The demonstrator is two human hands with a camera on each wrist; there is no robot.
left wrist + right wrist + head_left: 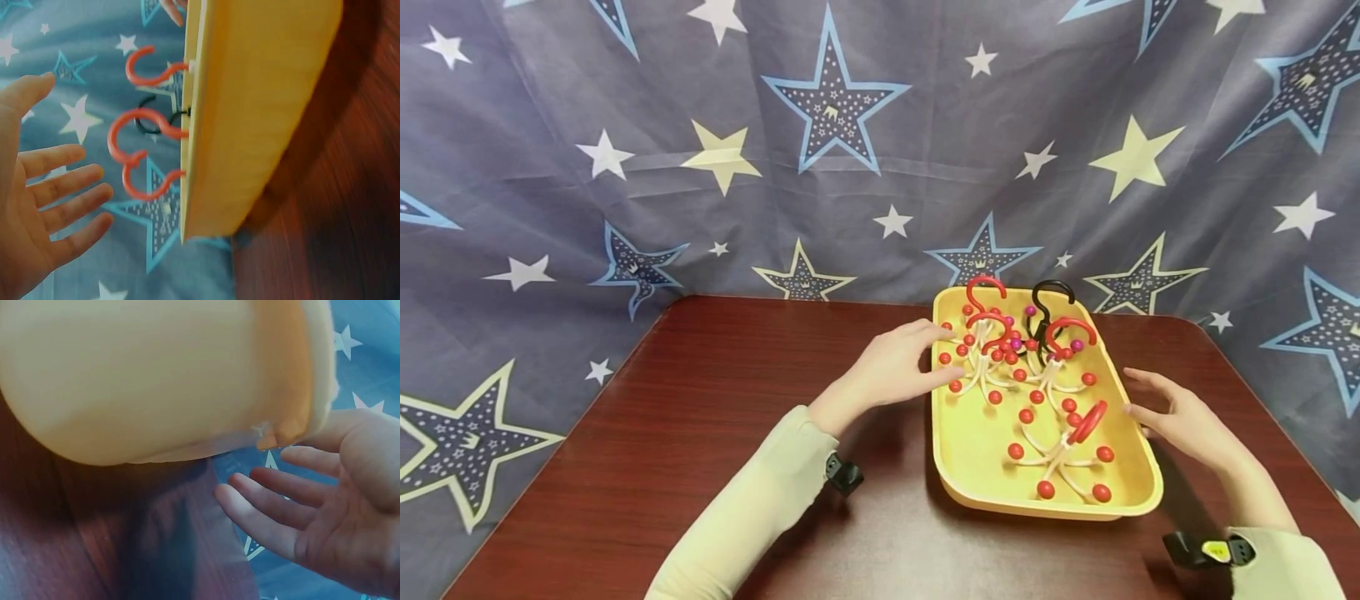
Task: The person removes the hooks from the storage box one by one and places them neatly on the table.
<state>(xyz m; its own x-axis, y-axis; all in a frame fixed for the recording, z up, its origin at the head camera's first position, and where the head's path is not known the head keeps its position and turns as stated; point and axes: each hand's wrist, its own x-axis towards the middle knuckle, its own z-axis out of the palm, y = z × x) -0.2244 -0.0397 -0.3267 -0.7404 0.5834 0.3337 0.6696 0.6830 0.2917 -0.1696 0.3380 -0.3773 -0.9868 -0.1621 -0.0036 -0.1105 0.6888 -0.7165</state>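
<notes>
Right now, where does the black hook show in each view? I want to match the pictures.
Head: right of centre, at the far end of the yellow tray, the black hook rises above the rim.
Left wrist: left of centre, beside the tray's rim, partly behind a red hook.
Right wrist: not in it.
Shared landmark: the yellow tray, in all three views.

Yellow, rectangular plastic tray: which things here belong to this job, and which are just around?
Likely job things:
- yellow tray
- white-armed, red-tipped, red-hooked gadgets
- black-hooked gadget
- left hand
- right hand

Just around:
- reddish-brown wooden table
- grey star-patterned fabric backdrop
- black wrist devices
</notes>
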